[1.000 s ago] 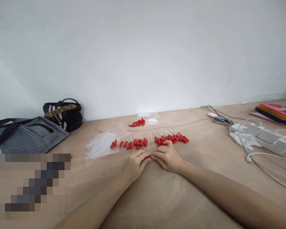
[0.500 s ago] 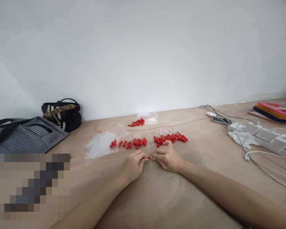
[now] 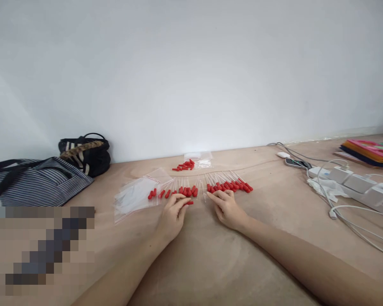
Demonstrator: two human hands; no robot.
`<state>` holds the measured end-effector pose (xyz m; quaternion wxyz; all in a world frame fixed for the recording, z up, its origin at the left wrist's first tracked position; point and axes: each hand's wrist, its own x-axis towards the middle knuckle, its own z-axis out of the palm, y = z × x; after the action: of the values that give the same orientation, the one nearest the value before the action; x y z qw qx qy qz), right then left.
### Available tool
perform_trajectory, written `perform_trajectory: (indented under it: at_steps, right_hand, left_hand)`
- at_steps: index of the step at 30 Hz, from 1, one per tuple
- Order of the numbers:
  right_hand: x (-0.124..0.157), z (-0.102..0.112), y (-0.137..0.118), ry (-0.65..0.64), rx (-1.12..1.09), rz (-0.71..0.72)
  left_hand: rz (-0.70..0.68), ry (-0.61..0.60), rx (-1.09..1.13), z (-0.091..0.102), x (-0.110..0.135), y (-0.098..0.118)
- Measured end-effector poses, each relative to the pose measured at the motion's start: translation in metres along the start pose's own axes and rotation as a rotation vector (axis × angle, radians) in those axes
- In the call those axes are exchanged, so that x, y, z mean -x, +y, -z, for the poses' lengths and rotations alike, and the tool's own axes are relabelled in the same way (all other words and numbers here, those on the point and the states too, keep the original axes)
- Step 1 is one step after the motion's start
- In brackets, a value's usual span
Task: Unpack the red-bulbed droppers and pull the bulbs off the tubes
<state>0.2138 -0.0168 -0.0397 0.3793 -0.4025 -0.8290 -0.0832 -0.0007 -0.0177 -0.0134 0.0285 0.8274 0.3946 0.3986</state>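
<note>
My left hand (image 3: 172, 214) pinches a red rubber dropper bulb (image 3: 189, 202) between thumb and fingers, with its end pointing right. My right hand (image 3: 228, 209) reaches over the near side of the right-hand group of red-bulbed droppers (image 3: 236, 185). Its forefinger is stretched out and its fingertips are beside a bare clear tube (image 3: 205, 196); whether they touch it I cannot tell. Another group of droppers (image 3: 187, 191) lies beyond my left hand, their thin clear stems pointing away from me.
Clear zip bags (image 3: 130, 193) lie left of the droppers. Loose red bulbs (image 3: 185, 164) and a bag of clear tubes (image 3: 204, 162) are farther back. A striped bag (image 3: 44, 180) stands left; a power strip with chargers (image 3: 359, 182) and white cables lie right.
My hands have moved apart and slightly away from me. Earlier they met at a red bulb between their fingertips; now only my left hand holds a bulb, and my right fingers have loosened.
</note>
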Motion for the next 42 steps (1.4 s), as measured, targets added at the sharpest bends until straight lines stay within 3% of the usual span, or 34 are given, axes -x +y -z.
perform_trajectory:
  at_steps: [4,7,10,13,18,23,28,34,42]
  right_hand:
    - [-0.014,-0.006,0.007,0.094,0.016,-0.055]
    - [-0.027,-0.013,0.009,0.095,0.104,-0.078]
    - [-0.040,-0.022,0.009,0.002,0.241,-0.115]
    - [-0.049,-0.030,0.007,-0.061,0.300,-0.131]
    - [-0.054,-0.036,0.003,-0.119,0.333,-0.140]
    - [-0.052,-0.040,0.001,-0.164,0.336,-0.142]
    - [-0.053,-0.043,-0.004,-0.167,0.321,-0.149]
    - [-0.050,-0.034,-0.010,-0.136,0.303,-0.135]
    - [-0.002,0.004,-0.006,0.038,0.197,0.120]
  left_hand:
    - [0.136,0.193,-0.189,0.026,-0.012,-0.030]
    - [0.375,0.288,-0.231,0.052,-0.016,-0.062]
    - [0.554,0.256,-0.256,0.067,-0.012,-0.086]
    - [0.607,0.147,-0.335,0.069,-0.006,-0.095]
    - [0.533,0.139,-0.437,0.062,-0.004,-0.091]
    - [0.241,0.223,-0.491,0.047,-0.004,-0.072]
    - [0.034,0.071,-0.380,0.019,-0.004,-0.041]
    - [-0.023,-0.063,-0.452,0.002,-0.014,-0.033]
    - [0.020,-0.049,-0.480,-0.006,-0.021,-0.040]
